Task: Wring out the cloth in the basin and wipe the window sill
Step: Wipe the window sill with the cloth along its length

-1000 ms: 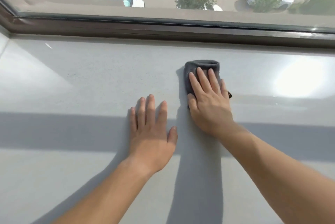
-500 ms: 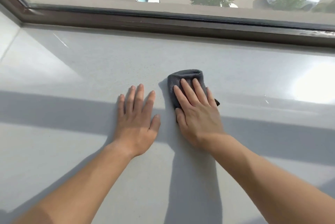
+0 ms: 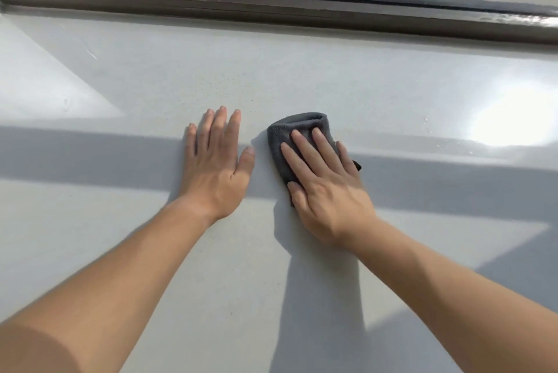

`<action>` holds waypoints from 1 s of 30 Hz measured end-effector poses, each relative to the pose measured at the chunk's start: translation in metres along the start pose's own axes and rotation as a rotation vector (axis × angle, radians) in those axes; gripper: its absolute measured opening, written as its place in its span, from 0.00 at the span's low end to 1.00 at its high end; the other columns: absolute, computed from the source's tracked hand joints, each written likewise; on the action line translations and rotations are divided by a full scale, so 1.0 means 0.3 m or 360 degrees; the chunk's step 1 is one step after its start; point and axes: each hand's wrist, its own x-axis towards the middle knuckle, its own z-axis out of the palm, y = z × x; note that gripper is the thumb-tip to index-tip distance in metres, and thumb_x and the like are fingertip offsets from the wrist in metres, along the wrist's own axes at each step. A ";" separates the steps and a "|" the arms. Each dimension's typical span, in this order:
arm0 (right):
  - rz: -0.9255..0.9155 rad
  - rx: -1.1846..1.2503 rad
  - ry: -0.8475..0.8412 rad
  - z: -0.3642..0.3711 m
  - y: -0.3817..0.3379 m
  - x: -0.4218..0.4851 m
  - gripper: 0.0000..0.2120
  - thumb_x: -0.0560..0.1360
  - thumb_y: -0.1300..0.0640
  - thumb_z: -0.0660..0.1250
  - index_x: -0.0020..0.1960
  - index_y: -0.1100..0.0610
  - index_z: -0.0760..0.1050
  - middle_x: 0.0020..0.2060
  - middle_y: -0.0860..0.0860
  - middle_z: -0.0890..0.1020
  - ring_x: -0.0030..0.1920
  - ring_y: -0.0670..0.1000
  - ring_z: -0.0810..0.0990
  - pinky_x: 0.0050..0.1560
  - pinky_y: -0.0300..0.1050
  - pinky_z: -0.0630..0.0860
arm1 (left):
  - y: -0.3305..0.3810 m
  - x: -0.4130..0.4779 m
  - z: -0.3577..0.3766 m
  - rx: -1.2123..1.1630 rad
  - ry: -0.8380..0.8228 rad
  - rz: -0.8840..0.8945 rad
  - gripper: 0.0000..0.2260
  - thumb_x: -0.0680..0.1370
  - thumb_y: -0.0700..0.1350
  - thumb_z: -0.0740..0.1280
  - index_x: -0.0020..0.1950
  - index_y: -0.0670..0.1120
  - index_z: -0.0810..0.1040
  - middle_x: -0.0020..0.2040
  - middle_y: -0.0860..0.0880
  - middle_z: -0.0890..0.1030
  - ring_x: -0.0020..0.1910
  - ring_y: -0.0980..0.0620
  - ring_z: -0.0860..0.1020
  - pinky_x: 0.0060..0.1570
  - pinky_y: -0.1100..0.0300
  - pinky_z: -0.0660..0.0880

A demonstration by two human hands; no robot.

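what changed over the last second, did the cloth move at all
The right hand slid the cloth back toward the person across the window sill. The cloth lay beyond the fingertips of the left hand and is now about level with them. Nothing was taken hold of or let go. The right hand still presses flat on the cloth, and the left hand still lies flat on the sill beside it.

Pale grey window sill (image 3: 392, 95), glossy, sun glare at right, shadow band across. Folded dark grey cloth (image 3: 290, 131) lies on it mid-sill, right hand (image 3: 326, 188) flat on top; left hand (image 3: 216, 170) rests palm-down just beside the cloth.
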 end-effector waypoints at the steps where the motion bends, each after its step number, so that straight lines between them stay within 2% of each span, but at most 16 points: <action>1: 0.0065 -0.0008 -0.0025 -0.016 0.035 0.017 0.28 0.81 0.46 0.50 0.81 0.48 0.56 0.81 0.47 0.55 0.81 0.52 0.48 0.79 0.57 0.45 | -0.003 -0.001 0.003 0.0022 -0.0004 0.0006 0.32 0.78 0.60 0.41 0.81 0.50 0.47 0.82 0.47 0.48 0.80 0.50 0.42 0.76 0.47 0.37; 4: 0.0540 0.0092 -0.0076 -0.060 0.118 0.104 0.28 0.82 0.47 0.48 0.82 0.46 0.46 0.82 0.44 0.45 0.80 0.50 0.39 0.79 0.54 0.38 | -0.006 -0.004 -0.008 -0.0024 -0.0034 0.0021 0.32 0.78 0.58 0.45 0.81 0.49 0.46 0.81 0.46 0.47 0.80 0.50 0.42 0.76 0.49 0.35; 6: 0.0668 0.0106 -0.0025 -0.051 0.083 0.100 0.29 0.82 0.47 0.48 0.82 0.46 0.46 0.81 0.45 0.44 0.80 0.51 0.39 0.79 0.55 0.38 | -0.003 -0.028 -0.030 -0.0076 0.0016 -0.0019 0.31 0.78 0.56 0.48 0.80 0.47 0.49 0.81 0.45 0.47 0.80 0.49 0.43 0.76 0.50 0.34; 9: 0.0379 0.0048 0.0077 -0.002 -0.070 -0.049 0.30 0.81 0.47 0.50 0.81 0.49 0.53 0.81 0.50 0.53 0.81 0.56 0.46 0.79 0.59 0.46 | 0.007 -0.132 -0.063 -0.0117 0.0114 -0.0077 0.29 0.79 0.53 0.51 0.79 0.45 0.54 0.81 0.44 0.51 0.80 0.47 0.46 0.77 0.47 0.38; 12: 0.0046 0.0005 0.0001 0.028 -0.140 -0.237 0.29 0.80 0.47 0.53 0.80 0.50 0.59 0.80 0.50 0.59 0.81 0.56 0.52 0.78 0.61 0.51 | 0.004 -0.298 -0.057 -0.0090 0.0038 -0.0010 0.27 0.79 0.53 0.52 0.77 0.47 0.59 0.80 0.44 0.53 0.80 0.47 0.48 0.77 0.47 0.40; 14: 0.0024 -0.0023 -0.0041 0.012 -0.098 -0.246 0.28 0.80 0.47 0.52 0.80 0.50 0.59 0.80 0.49 0.60 0.80 0.55 0.53 0.78 0.60 0.52 | -0.020 -0.391 -0.058 -0.0025 -0.0064 -0.0016 0.27 0.79 0.53 0.51 0.77 0.47 0.59 0.81 0.46 0.51 0.80 0.49 0.45 0.77 0.48 0.38; 18: 0.0652 0.0067 0.0003 -0.015 -0.014 -0.133 0.30 0.81 0.47 0.49 0.81 0.48 0.50 0.82 0.47 0.50 0.81 0.53 0.44 0.79 0.56 0.42 | -0.063 -0.451 -0.073 0.0090 -0.0282 0.0027 0.29 0.80 0.56 0.44 0.81 0.51 0.48 0.81 0.50 0.40 0.78 0.55 0.33 0.75 0.52 0.31; 20: 0.0783 0.0081 0.0048 0.002 -0.076 -0.136 0.30 0.81 0.47 0.49 0.82 0.49 0.49 0.82 0.48 0.48 0.81 0.54 0.42 0.79 0.58 0.42 | -0.063 -0.449 -0.077 0.0081 -0.0294 0.0023 0.29 0.79 0.56 0.41 0.81 0.52 0.46 0.81 0.51 0.38 0.77 0.55 0.32 0.75 0.51 0.31; 22: 0.0646 0.0051 0.0078 0.039 -0.210 -0.216 0.31 0.80 0.47 0.50 0.82 0.50 0.51 0.82 0.50 0.51 0.81 0.56 0.45 0.78 0.62 0.46 | -0.061 -0.448 -0.071 0.0078 -0.0271 0.0029 0.30 0.79 0.58 0.39 0.81 0.52 0.46 0.81 0.50 0.40 0.78 0.54 0.34 0.75 0.49 0.33; 24: 0.0363 0.0026 0.0068 0.077 -0.347 -0.350 0.31 0.78 0.47 0.54 0.81 0.50 0.55 0.81 0.51 0.55 0.81 0.57 0.49 0.77 0.64 0.52 | -0.069 -0.451 -0.066 0.0062 -0.0261 0.0039 0.31 0.78 0.58 0.38 0.81 0.52 0.48 0.82 0.49 0.42 0.79 0.53 0.36 0.76 0.48 0.34; 27: -0.0004 0.0018 -0.0004 0.091 -0.369 -0.487 0.30 0.79 0.48 0.56 0.80 0.49 0.59 0.80 0.49 0.58 0.81 0.55 0.51 0.78 0.62 0.53 | -0.080 -0.452 -0.066 0.0044 -0.0285 0.0051 0.31 0.78 0.58 0.38 0.81 0.52 0.47 0.82 0.49 0.41 0.79 0.53 0.36 0.75 0.48 0.34; 28: -0.0048 -0.0022 -0.0003 0.088 -0.331 -0.489 0.29 0.79 0.47 0.55 0.80 0.49 0.60 0.80 0.48 0.58 0.81 0.54 0.51 0.78 0.62 0.54 | -0.081 -0.454 -0.068 0.0034 -0.0296 0.0055 0.30 0.79 0.57 0.39 0.81 0.52 0.47 0.81 0.49 0.41 0.79 0.53 0.35 0.75 0.48 0.33; 30: 0.0169 -0.0051 0.0024 0.074 -0.261 -0.458 0.29 0.79 0.47 0.53 0.80 0.48 0.59 0.80 0.48 0.59 0.81 0.54 0.52 0.77 0.63 0.54 | -0.079 -0.459 -0.073 0.0002 -0.0284 0.0074 0.29 0.80 0.56 0.42 0.81 0.51 0.48 0.81 0.49 0.40 0.78 0.54 0.35 0.76 0.48 0.34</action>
